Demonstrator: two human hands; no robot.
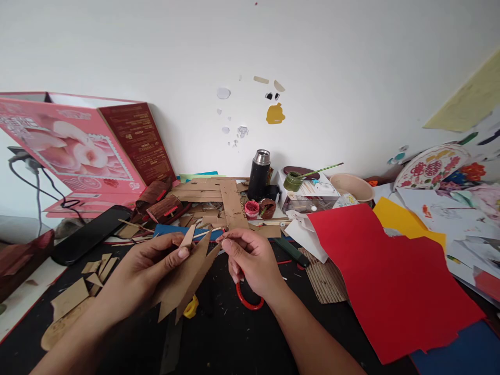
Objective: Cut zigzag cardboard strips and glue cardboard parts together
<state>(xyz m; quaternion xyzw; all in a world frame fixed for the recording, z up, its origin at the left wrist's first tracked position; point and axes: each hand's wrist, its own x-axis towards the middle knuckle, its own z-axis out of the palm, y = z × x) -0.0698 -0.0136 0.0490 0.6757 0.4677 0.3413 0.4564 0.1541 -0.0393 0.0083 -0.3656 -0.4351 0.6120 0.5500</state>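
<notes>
My left hand (156, 265) grips cut cardboard pieces (189, 276) with long pointed ends, the thumb pressing on a narrow strip. They are held above the black tabletop, angled up to the right. My right hand (252, 258) is closed, thumb and fingertips pinching the pointed tip of the cardboard. Directly below its curled fingers shows a red loop handle (250, 302), perhaps of scissors; whether the hand holds it I cannot tell. Beneath the cardboard lies a yellow object (191, 307), partly hidden. A thin pale stick (207, 233) shows just behind the cardboard tips.
Cardboard scraps (70, 299) lie at left, near a black case (91, 234) and a pink box (78, 146). Behind are a black thermos (258, 177), a red paint pot (252, 210) and a green jar (292, 181). Red paper (394, 281) and corrugated cardboard (326, 276) are at right.
</notes>
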